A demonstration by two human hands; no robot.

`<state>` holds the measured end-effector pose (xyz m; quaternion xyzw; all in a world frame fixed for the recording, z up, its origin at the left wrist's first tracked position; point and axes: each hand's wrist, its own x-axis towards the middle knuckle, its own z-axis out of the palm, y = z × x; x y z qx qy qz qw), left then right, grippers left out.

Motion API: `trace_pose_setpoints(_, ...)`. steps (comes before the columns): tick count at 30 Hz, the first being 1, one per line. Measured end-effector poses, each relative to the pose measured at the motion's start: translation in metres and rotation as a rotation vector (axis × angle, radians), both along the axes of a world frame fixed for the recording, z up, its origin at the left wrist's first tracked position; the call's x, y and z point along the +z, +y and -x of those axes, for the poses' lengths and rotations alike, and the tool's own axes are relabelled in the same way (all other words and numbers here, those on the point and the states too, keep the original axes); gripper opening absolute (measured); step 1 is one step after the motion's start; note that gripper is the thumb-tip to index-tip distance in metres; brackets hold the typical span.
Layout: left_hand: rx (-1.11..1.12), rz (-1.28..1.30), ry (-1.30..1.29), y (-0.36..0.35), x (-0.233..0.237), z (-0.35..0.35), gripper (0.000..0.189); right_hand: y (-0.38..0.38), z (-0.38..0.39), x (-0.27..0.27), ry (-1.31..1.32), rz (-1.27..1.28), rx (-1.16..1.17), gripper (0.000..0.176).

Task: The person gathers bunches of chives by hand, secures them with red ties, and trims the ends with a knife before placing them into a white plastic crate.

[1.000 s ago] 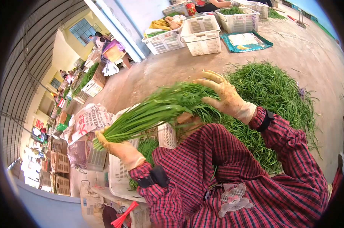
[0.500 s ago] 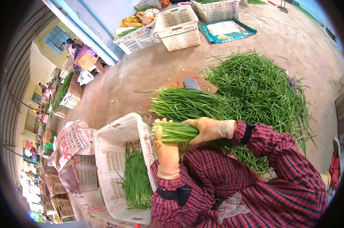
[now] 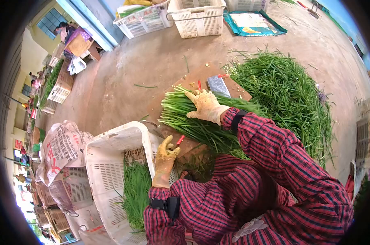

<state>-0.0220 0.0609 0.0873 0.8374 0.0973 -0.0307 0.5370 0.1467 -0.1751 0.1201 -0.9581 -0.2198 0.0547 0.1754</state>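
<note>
My right hand [image 3: 207, 107], in a cream glove, lies over a bunch of green chives [image 3: 179, 111] with its fingers spread. The pale cut ends point left. My left hand [image 3: 165, 157], in a yellowed glove, is beside the crate's upper rim with fingers apart and loosely bent. A short red strip [image 3: 180, 140] shows right at its fingertips. The chives rest on a brown board [image 3: 193, 77], where a grey flat blade [image 3: 218, 85] lies just beyond my right hand. Next to my left hand stands a white plastic crate [image 3: 96, 159] with cut chives [image 3: 136, 192] inside.
A large loose heap of chives [image 3: 287, 98] covers the floor at right. White crates [image 3: 199, 22] and a teal-edged sack [image 3: 256, 23] are at the far side. A printed sack [image 3: 66, 145] sits on crates at left. People and more crates are farther back.
The small bunch that both hands held is out of them. My right hand has moved up onto the larger bunch, and my left hand has drawn down toward the crate. The view has shifted.
</note>
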Motion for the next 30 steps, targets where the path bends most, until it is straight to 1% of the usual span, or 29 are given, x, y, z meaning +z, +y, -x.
trace_pose_setpoints(1,-0.063,-0.05,0.022,-0.002,-0.003,-0.002,0.057,0.004,0.0,-0.018,-0.131,0.079,0.025,0.091)
trace_pose_setpoints(2,-0.084,-0.015,0.014,-0.002,-0.012,-0.005,0.052,0.004,0.003,-0.01,-0.072,0.085,0.004,0.092)
trace_pose_setpoints(3,-0.078,-0.009,0.021,0.0,-0.019,-0.008,0.052,0.003,0.003,-0.015,-0.064,0.091,0.011,0.092)
trace_pose_setpoints(5,-0.082,0.198,0.123,0.001,-0.03,-0.014,0.045,-0.008,0.006,-0.019,-0.255,0.008,0.056,0.093)
trace_pose_setpoints(6,-0.084,0.197,0.126,0.002,-0.035,-0.016,0.045,-0.012,0.003,-0.02,-0.219,-0.01,0.064,0.098)
trace_pose_setpoints(7,-0.031,0.318,0.158,0.0,-0.04,-0.018,0.041,-0.016,-0.001,-0.019,-0.217,-0.01,0.062,0.098)
trace_pose_setpoints(8,0.023,0.439,0.191,-0.003,-0.039,-0.018,0.037,-0.019,-0.005,-0.02,-0.194,0.016,0.026,0.103)
trace_pose_setpoints(9,0.022,0.44,0.195,-0.006,-0.038,-0.019,0.037,-0.022,-0.01,-0.021,-0.172,0.042,-0.009,0.109)
trace_pose_setpoints(10,0.001,0.354,0.114,-0.009,-0.037,-0.021,0.034,-0.024,-0.015,-0.02,-0.068,0.028,-0.036,0.115)
trace_pose_setpoints(11,-0.018,0.267,0.032,-0.011,-0.035,-0.022,0.032,-0.023,-0.017,-0.024,-0.068,0.029,-0.032,0.115)
trace_pose_setpoints(12,-0.019,0.268,0.032,-0.011,-0.037,-0.022,0.032,-0.021,-0.019,-0.027,0.071,-0.023,-0.008,0.116)
trace_pose_setpoints(13,-0.018,0.346,0.077,-0.012,-0.04,-0.026,0.03,-0.021,-0.022,-0.029,0.207,-0.076,0.012,0.116)
trace_pose_setpoints(14,-0.02,0.425,0.121,-0.013,-0.043,-0.03,0.029,-0.014,-0.014,-0.023,0.187,0.021,0.007,0.118)
trace_pose_setpoints(15,-0.026,0.426,0.12,-0.016,-0.044,-0.032,0.029,-0.01,-0.006,-0.024,0.118,0.047,0.018,0.113)
trace_pose_setpoints(18,0.067,0.499,-0.019,-0.032,-0.048,-0.039,0.026,-0.003,0.021,-0.037,-0.081,0.151,0.05,0.099)
trace_pose_setpoints(19,0.061,0.505,-0.017,-0.033,-0.048,-0.044,0.026,-0.001,0.025,-0.043,-0.136,0.149,0.06,0.098)
trace_pose_setpoints(21,0.026,0.35,-0.108,-0.042,-0.023,-0.058,0.024,0.002,0.03,-0.047,-0.127,0.114,0.068,0.096)
trace_pose_setpoints(22,0.022,0.32,-0.107,-0.05,-0.011,-0.066,0.022,0.002,0.033,-0.047,-0.146,0.115,0.047,0.094)
trace_pose_setpoints(25,-0.008,0.284,-0.062,-0.063,-0.01,-0.094,0.02,-0.001,0.028,-0.055,-0.158,0.088,0.058,0.093)
trace_pose_setpoints(26,-0.026,0.215,-0.1,-0.066,-0.01,-0.102,0.019,-0.002,0.026,-0.055,-0.194,0.092,0.068,0.092)
trace_pose_setpoints(27,-0.034,0.212,-0.1,-0.067,-0.009,-0.108,0.019,-0.004,0.025,-0.055,-0.195,0.09,0.06,0.092)
trace_pose_setpoints(29,-0.067,0.09,-0.034,-0.067,-0.009,-0.117,0.017,-0.007,0.024,-0.053,-0.181,0.026,0.072,0.093)
trace_pose_setpoints(30,-0.053,0.119,-0.027,-0.067,-0.008,-0.117,0.017,-0.01,0.021,-0.05,-0.138,0.001,0.094,0.092)
